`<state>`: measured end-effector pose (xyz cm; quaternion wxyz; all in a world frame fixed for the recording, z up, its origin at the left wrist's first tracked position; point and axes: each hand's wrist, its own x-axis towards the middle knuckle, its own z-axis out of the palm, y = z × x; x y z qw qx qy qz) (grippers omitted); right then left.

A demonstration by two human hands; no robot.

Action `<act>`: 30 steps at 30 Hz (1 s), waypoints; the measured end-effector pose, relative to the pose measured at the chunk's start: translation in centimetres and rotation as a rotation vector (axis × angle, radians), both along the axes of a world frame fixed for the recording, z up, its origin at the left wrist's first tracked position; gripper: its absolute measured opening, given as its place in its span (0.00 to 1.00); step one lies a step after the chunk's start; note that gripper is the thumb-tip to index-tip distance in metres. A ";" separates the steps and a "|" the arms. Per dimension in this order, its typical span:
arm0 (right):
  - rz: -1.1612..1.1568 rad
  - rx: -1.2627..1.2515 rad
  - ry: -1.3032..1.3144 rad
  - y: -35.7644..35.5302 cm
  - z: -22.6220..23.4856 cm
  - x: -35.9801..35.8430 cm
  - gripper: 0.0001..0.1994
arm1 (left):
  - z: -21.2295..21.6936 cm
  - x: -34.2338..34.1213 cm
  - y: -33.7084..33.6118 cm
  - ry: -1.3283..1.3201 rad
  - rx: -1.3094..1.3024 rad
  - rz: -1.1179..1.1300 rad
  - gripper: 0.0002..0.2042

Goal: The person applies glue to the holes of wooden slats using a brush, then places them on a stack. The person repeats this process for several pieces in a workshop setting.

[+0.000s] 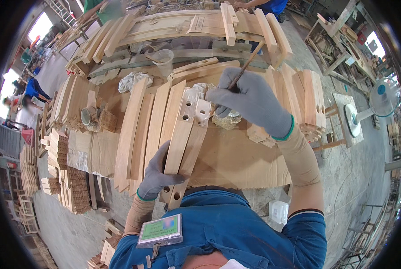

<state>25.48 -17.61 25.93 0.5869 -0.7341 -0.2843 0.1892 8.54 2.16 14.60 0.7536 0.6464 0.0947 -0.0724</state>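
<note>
My left hand (158, 175), in a grey glove, wraps round the near part of a pale wooden bar (179, 143). Close beside it on the right lies a second wooden bar (194, 145). Both have round holes at their far ends, where the surface looks wet or glossy; holes also show at the near end of the second. My gloved right hand (252, 101) is closed round a thin brown stick (253, 56). The stick slants down to the far end of the right bar; its lower tip is partly hidden by my fingers.
Several plain bars (137, 130) lie to the left on the cardboard-covered table (236, 157). A clear plastic cup (164, 62), crumpled white plastic (135, 81) and a lump in clear plastic (227, 122) are around them. Stacked wood (306, 96) and a fan (377, 103) stand right.
</note>
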 end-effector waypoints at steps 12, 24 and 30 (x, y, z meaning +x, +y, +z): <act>-0.010 -0.006 -0.184 0.7 -1.9 1.2 0.15 | -0.1 -0.4 0.0 0.008 -0.113 -0.024 0.46; -0.104 0.024 -0.151 -0.5 -1.2 0.7 0.11 | 0.2 -0.6 -0.5 0.023 -0.059 0.030 0.45; -0.072 0.314 -0.028 -3.4 -2.3 -1.2 0.07 | 0.1 -0.9 -0.2 -0.007 -0.055 0.055 0.45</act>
